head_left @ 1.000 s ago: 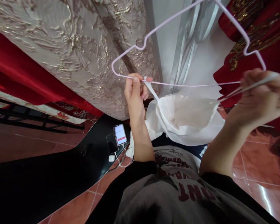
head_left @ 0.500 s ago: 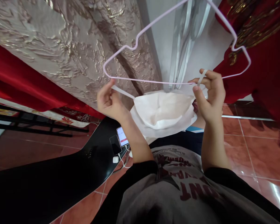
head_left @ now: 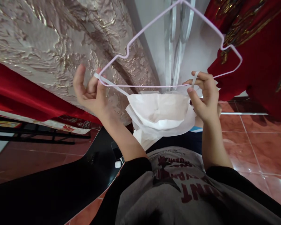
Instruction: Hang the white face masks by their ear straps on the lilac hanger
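A thin pale lilac wire hanger (head_left: 140,86) hangs in front of me at chest height. Under its bottom bar droops a white garment (head_left: 161,114) with thin straps. My left hand (head_left: 89,90) pinches the left strap at the hanger's left corner, fingers partly spread. My right hand (head_left: 204,95) pinches the right strap, looped over a finger, close to the bar's right part. Both forearms come up from black sleeves over a grey printed shirt (head_left: 178,187).
A beige-gold embroidered fabric (head_left: 61,47) hangs at left over red cloth (head_left: 18,90). A red and gold garment (head_left: 259,47) hangs at right. A black glossy surface (head_left: 61,184) lies at lower left with a white charger plug (head_left: 117,164). The floor has reddish tiles (head_left: 248,137).
My left hand has slid out left along the bar with the strap to the hanger's corner. My right hand came in from the far right to the bar. The hanger shifted left.
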A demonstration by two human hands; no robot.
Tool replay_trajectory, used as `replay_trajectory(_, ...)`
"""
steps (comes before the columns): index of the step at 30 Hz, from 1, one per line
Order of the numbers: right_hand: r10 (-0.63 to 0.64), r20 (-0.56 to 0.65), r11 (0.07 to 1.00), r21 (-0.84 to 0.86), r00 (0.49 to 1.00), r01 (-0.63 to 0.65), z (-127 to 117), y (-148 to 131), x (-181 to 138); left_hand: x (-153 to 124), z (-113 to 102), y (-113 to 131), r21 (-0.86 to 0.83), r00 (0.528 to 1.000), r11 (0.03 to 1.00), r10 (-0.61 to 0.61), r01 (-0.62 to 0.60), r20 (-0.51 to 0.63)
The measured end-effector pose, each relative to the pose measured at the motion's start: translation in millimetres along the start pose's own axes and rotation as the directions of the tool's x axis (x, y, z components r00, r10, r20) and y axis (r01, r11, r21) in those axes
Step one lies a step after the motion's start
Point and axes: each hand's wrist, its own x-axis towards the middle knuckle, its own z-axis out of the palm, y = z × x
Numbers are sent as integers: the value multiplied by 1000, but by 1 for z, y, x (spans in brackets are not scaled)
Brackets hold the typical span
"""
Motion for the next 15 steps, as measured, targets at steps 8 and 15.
replay_trajectory(8,-31,14,999,-39,999,32,-2,0,-1,4,-1,-14,39,959,990,139,-133,-247)
replay_trajectory(15,24,-11,999,-31,1000,-25,-2,0,0,18,26,22,66,998,997,-51,48,49)
